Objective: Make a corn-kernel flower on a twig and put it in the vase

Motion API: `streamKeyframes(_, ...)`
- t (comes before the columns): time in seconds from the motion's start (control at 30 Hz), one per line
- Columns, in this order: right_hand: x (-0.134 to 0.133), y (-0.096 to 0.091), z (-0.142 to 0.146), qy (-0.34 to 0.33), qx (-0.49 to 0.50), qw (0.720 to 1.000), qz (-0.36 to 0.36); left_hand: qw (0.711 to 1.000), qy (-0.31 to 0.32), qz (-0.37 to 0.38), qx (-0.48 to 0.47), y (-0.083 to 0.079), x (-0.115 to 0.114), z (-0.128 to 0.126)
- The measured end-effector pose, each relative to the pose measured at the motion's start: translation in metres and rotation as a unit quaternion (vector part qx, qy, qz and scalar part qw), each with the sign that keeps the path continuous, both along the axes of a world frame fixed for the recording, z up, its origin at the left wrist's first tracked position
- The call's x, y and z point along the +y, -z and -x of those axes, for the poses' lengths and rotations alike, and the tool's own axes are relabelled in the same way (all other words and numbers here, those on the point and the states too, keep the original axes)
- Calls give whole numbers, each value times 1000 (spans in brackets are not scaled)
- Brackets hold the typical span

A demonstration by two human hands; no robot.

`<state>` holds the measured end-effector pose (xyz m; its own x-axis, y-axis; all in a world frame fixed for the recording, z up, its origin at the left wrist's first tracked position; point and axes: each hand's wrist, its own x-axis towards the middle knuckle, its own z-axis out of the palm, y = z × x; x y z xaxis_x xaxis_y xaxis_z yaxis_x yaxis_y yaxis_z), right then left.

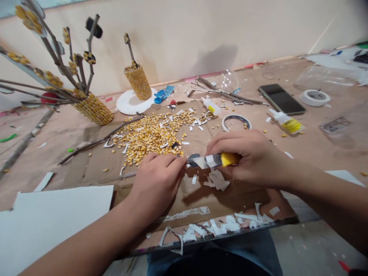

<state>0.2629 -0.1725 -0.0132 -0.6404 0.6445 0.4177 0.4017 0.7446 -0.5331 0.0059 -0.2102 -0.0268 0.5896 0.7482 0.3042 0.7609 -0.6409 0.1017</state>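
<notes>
My right hand (253, 157) is closed around a yellow-handled utility knife (214, 160), whose grey blade end points left. My left hand (156, 178) is pinched shut at the knife's tip, on a thin stick (128, 175) that runs out to the left. White paper scraps (217, 179) lie just under the knife on brown cardboard (230, 199). A heap of corn kernels (149, 136) spreads beyond my left hand.
Two kernel-covered vases, one lying (93, 109) with twigs, one upright (138, 81) on a white plate. Glue bottles (287, 122) (211, 106), a tape ring (236, 122), a tape roll (315, 97), a phone (281, 99), white sheet (51, 218) at left.
</notes>
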Motion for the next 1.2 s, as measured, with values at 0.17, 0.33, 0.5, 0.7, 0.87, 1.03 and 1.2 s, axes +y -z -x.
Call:
streamKeyframes(0.17, -3, 4, 4, 15, -15, 998, 63, 998, 50, -31, -9, 0, -2, -1)
streamKeyframes(0.33, -1, 3, 5, 3, -17, 994, 111, 997, 69, -40, -12, -2, -3, -2)
streamKeyframes(0.5, 1, 0, 3, -11, -24, 995, 91, 996, 71, -43, -20, -2, -4, -2)
streamKeyframes(0.7, -1, 0, 2, -18, -27, 996, 80, 996, 71, -43, -19, -1, -3, -1)
streamKeyframes(0.87, -1, 2, 4, -16, -31, 996, 80, 997, 69, -34, -2, -1, -3, -2)
streamKeyframes(1.03, -1, 1, 4, -17, -29, 995, 91, 997, 69, -36, -7, -1, -4, -2)
streamKeyframes(1.2, -1, -1, 4, -13, -31, 992, 121, 997, 72, -40, -11, -2, -4, -3)
